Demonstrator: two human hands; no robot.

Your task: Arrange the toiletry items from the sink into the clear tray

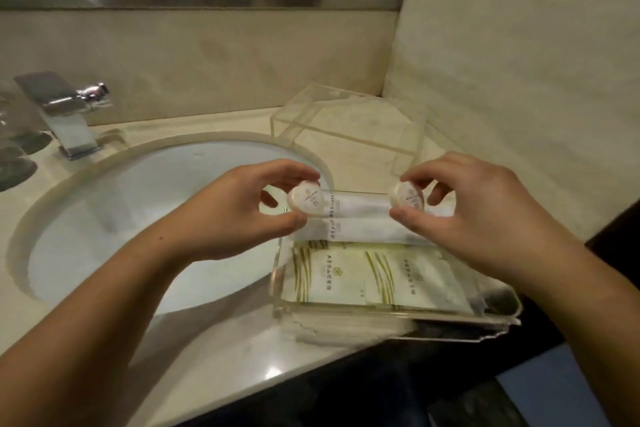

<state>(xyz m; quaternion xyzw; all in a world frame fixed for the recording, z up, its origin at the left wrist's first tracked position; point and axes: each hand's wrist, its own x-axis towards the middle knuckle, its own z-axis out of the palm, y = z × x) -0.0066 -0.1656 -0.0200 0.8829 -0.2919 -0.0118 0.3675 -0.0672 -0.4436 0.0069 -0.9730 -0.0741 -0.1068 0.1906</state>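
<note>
My left hand [239, 215] pinches a small round white soap [306, 199] between thumb and fingers, held above the left far corner of the clear tray [391, 321]. My right hand [474, 218] pinches a second round white soap [407, 197] above the tray's far side. In the tray lie two long white wrapped packets [360, 218] side by side at the far end and two flat white sachets with green stripes [367, 276] nearer me. The white sink basin [131, 218] lies to the left, with nothing visible in it.
A clear acrylic lid or box [346, 121] stands behind the tray against the wall. A chrome tap [65, 114] is at the back left, with glass objects [14, 149] at the far left edge. The counter's front edge runs close below the tray. A mirror hangs above.
</note>
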